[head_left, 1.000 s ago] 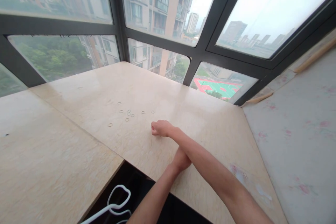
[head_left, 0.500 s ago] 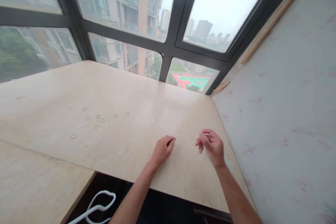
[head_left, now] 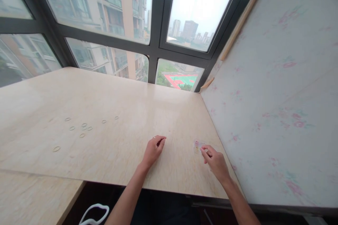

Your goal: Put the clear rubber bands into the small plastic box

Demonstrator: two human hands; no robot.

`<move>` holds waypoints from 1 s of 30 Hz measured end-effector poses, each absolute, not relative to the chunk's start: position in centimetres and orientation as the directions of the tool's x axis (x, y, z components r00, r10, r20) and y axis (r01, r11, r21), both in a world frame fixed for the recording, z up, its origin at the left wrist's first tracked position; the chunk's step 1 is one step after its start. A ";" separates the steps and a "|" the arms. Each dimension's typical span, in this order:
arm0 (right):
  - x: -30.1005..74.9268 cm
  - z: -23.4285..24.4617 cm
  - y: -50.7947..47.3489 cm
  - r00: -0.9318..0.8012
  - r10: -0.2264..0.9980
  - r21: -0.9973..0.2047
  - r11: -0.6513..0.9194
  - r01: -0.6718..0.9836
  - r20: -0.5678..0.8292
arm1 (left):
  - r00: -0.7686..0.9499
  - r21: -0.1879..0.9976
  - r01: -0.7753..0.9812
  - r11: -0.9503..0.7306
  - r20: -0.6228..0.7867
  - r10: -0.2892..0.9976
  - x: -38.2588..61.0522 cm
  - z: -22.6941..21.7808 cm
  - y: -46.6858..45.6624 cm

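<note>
My right hand [head_left: 212, 158] is closed in a pinch near the right wall, its fingertips on the edge of a small clear plastic packet [head_left: 196, 145] with pink and yellow spots. The hand covers part of the packet, and I cannot tell if it is lifted off the counter. To its left, my left hand [head_left: 154, 150] rests on the countertop [head_left: 179, 172], fingers curled and thumb against the forefinger. A ring shows on one finger. Whatever those fingertips may hold is too small to make out.
Several thin rings, like rubber bands, lie scattered on the left of the counter, one [head_left: 56, 149] nearest me. Dark-framed windows [head_left: 154, 35] rise behind. A flowered wall [head_left: 264, 119] borders the right. A white looped thing [head_left: 95, 209] shows below the counter's edge.
The view has turned to the right. My right hand has lowered, and the packet's coloured part now shows at its fingertips. My left hand keeps its curled pose on the counter.
</note>
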State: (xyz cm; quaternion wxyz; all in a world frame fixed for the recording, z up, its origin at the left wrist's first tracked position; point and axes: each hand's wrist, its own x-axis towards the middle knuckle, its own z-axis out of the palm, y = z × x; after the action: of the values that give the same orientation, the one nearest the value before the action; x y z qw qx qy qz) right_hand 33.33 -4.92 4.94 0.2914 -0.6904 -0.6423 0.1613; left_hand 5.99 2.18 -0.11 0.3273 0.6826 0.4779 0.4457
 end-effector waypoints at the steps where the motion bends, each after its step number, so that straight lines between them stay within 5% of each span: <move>1: 33.3 5.0 -5.2 0.145 0.976 -0.624 -0.013 0.782 0.163 | 0.146 0.873 0.360 -0.330 0.297 0.944 6.0 0.0 2.1; 8: 31.5 2.7 -7.8 0.094 0.984 -0.688 0.039 0.725 0.154 | 0.143 0.876 0.355 -0.326 0.294 0.945 6.0 0.0 2.1; 14: 29.7 0.1 -9.1 0.039 0.983 -0.615 0.081 0.784 0.179 | 0.130 0.881 0.349 -0.320 0.293 0.947 5.7 -0.1 1.7; 22: 31.2 -1.1 -8.8 0.117 0.990 -0.763 -0.013 0.647 0.082 | 0.115 0.874 0.377 -0.307 0.285 0.952 1.9 -0.1 1.4; 26: 31.4 -1.5 -8.8 0.077 0.994 -0.751 0.011 0.661 0.082 | -0.183 0.794 0.573 -0.202 0.364 0.913 -4.9 1.1 1.9; 30: 31.4 -1.6 -8.7 0.097 0.990 -0.731 0.010 0.682 0.105 | -0.494 0.670 0.727 0.150 0.359 0.792 -12.8 2.7 1.7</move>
State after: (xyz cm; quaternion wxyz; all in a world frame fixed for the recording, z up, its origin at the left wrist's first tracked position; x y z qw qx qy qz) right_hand 31.43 -8.67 -1.64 0.3293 -0.6634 -0.6299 0.2338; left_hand -12.81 1.68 2.72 0.0386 0.5016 0.7572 0.4166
